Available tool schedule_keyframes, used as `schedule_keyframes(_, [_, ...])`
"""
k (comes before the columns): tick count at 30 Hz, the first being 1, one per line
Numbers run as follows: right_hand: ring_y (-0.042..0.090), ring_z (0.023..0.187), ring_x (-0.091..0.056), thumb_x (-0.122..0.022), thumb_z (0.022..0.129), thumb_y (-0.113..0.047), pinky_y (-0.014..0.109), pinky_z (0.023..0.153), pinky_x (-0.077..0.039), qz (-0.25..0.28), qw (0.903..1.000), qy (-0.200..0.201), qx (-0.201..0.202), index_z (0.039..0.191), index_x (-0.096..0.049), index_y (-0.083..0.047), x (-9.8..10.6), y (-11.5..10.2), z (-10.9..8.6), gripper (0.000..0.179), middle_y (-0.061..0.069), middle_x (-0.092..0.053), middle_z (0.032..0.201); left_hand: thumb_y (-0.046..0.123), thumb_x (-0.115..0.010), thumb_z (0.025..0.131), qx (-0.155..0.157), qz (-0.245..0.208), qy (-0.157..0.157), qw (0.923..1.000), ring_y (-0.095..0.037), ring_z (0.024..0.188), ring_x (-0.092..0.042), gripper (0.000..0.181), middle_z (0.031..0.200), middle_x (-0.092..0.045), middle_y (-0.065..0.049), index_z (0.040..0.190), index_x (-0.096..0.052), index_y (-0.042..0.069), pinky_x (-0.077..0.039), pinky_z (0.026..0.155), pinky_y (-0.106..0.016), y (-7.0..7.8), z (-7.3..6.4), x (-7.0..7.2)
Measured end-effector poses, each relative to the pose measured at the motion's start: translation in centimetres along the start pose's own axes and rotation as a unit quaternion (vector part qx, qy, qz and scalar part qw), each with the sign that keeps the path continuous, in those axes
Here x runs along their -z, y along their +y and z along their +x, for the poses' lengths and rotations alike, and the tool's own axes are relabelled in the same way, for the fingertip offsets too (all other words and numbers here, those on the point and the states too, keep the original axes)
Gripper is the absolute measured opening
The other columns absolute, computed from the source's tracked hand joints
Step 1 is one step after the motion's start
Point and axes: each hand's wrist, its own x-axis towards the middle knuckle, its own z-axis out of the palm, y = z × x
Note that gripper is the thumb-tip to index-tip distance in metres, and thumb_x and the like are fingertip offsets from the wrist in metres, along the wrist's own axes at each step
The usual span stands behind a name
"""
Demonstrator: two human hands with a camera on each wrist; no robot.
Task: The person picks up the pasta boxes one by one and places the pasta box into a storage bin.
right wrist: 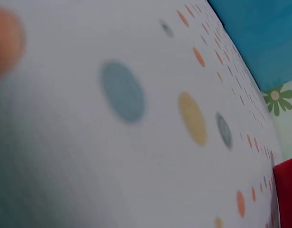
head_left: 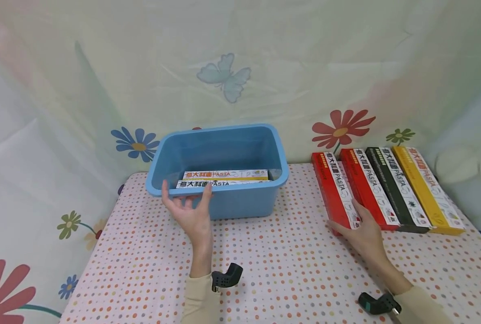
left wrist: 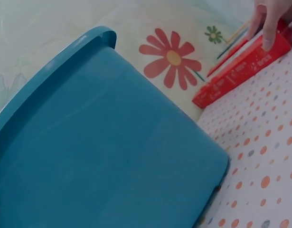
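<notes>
My left hand (head_left: pixel 192 220) holds the near rim of a blue plastic bin (head_left: pixel 240 204), left of its middle, with some fingers tucked beneath the lip. Two pasta boxes lie inside the bin, one with orange lettering (head_left: pixel 226 173) and one with black lettering (head_left: pixel 200 183). Over on the right, my right hand (head_left: pixel 364 231) grips the near end of the leftmost red pasta box (head_left: pixel 331 193), thumb on its left side and fingers on its right. That grip on the red box (left wrist: pixel 240 71) also shows in the left wrist view.
Right of the held box lie another red pasta box (head_left: pixel 368 189), a black one (head_left: pixel 398 191) and a yellow one (head_left: pixel 428 191), side by side. A dotted cloth (head_left: pixel 281 270) covers the table. Behind it hangs a floral curtain (head_left: pixel 289 90).
</notes>
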Motion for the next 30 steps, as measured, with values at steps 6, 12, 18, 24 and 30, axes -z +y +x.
schedule_keyframes(6, [0.05, 0.138, -0.028, -0.083, 0.088, -0.045, 0.071, 0.107, -0.041, -0.003, 0.9999, 0.01, -0.009, 0.168, -0.006, -0.005, -0.2, -0.1, 0.2, 0.118, 0.034, -0.022, 0.162, 0.0, -0.085, 0.085, 0.009, 0.014, -0.005, 0.9998, -0.024, 0.095, -0.057, 0.1, 0.132, -0.049, -0.019, 0.161, -0.024, 0.017, -0.065, 0.083, -0.041, 0.3, 0.3, -0.3])
schedule_keyframes(12, [0.05, 0.139, -0.029, -0.084, 0.089, -0.039, 0.071, 0.108, -0.041, 0.007, 0.9998, 0.018, 0.003, 0.168, -0.006, -0.004, -0.8, -0.2, 0.0, 0.116, 0.033, -0.026, 0.16, 0.009, -0.091, 0.082, 0.005, 0.061, 0.018, 0.998, -0.024, 0.09, -0.059, 0.096, 0.124, -0.052, -0.018, 0.156, -0.029, 0.017, -0.064, 0.079, -0.032, 0.4, 0.6, -0.2])
schedule_keyframes(18, [0.05, 0.137, -0.031, -0.08, 0.091, -0.022, 0.067, 0.104, -0.045, 0.024, 0.9995, 0.016, 0.013, 0.167, -0.006, -0.004, -1.1, -0.4, -0.1, 0.108, 0.032, -0.029, 0.156, 0.006, -0.089, 0.083, 0.005, 0.063, 0.038, 0.9973, -0.024, 0.081, -0.06, 0.093, 0.122, -0.051, -0.021, 0.155, -0.032, 0.016, -0.064, 0.075, -0.032, 0.4, 0.6, -0.1])
schedule_keyframes(24, [0.051, 0.137, -0.032, -0.076, 0.09, -0.012, 0.067, 0.105, -0.043, 0.025, 0.9993, 0.025, -0.007, 0.167, -0.005, -0.003, -1.3, -0.8, -0.1, 0.105, 0.034, -0.028, 0.157, 0.001, -0.085, 0.085, -0.003, 0.054, 0.028, 0.9981, -0.026, 0.085, -0.065, 0.089, 0.129, -0.05, -0.02, 0.155, -0.032, 0.015, -0.066, 0.075, -0.037, 0.2, 0.7, 0.0])
schedule_keyframes(30, [0.05, 0.139, -0.031, -0.075, 0.091, -0.012, 0.067, 0.109, -0.042, 0.023, 0.9978, 0.042, -0.045, 0.168, -0.007, -0.008, -1.2, -0.8, -0.3, 0.103, 0.032, -0.028, 0.16, 0.001, -0.086, 0.085, -0.008, 0.053, 0.027, 0.9982, -0.026, 0.085, -0.062, 0.09, 0.133, -0.049, -0.019, 0.156, -0.033, 0.016, -0.066, 0.076, -0.037, -0.1, 0.7, 0.0])
